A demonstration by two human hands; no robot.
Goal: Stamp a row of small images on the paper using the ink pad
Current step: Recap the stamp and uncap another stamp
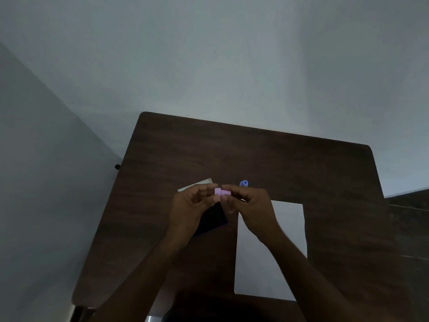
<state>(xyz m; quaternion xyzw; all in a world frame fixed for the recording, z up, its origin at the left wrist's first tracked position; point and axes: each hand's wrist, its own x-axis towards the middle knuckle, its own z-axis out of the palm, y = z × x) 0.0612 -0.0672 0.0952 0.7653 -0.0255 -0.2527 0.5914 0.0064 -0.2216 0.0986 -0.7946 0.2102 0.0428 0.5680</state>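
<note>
A small pink stamp (222,192) is held in the air above the table between both hands. My left hand (193,204) pinches its left end and my right hand (250,206) pinches its right end. Below them lies a dark ink pad (214,219), partly hidden by my left hand. A white sheet of paper (287,228) lies flat on the table to the right, partly covered by my right forearm. A blue stamp (243,183) stands on the table just behind my right hand.
The dark wooden table (255,154) stands against a pale wall. A light card or lid (202,184) peeks out behind my left hand. Another dark surface (411,217) adjoins the table on the right.
</note>
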